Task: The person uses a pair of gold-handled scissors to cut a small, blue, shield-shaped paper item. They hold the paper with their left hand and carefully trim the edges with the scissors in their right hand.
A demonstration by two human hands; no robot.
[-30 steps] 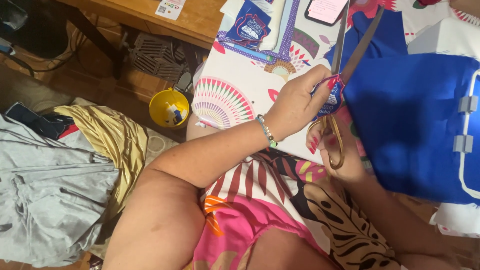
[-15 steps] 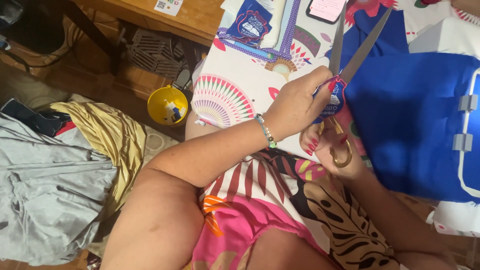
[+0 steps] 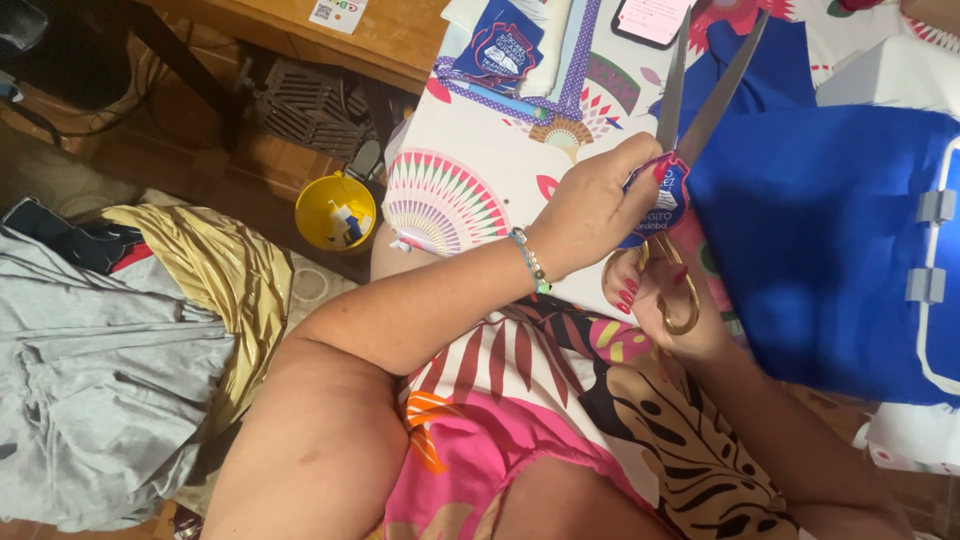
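Here the right hand [image 3: 665, 305] has its fingers through the gold loops of the scissors [image 3: 690, 110], blades parted and pointing up, ready to bite. The left hand [image 3: 600, 200] pinches a small blue patch [image 3: 668, 195] at the blades' pivot, beside the blue cloth [image 3: 820, 250], steadying it for trimming.

scissors [image 3: 690, 110] above patch [image 3: 662, 195] | cloth [image 3: 820, 240] right | bucket [image 3: 336, 212] left, on floor
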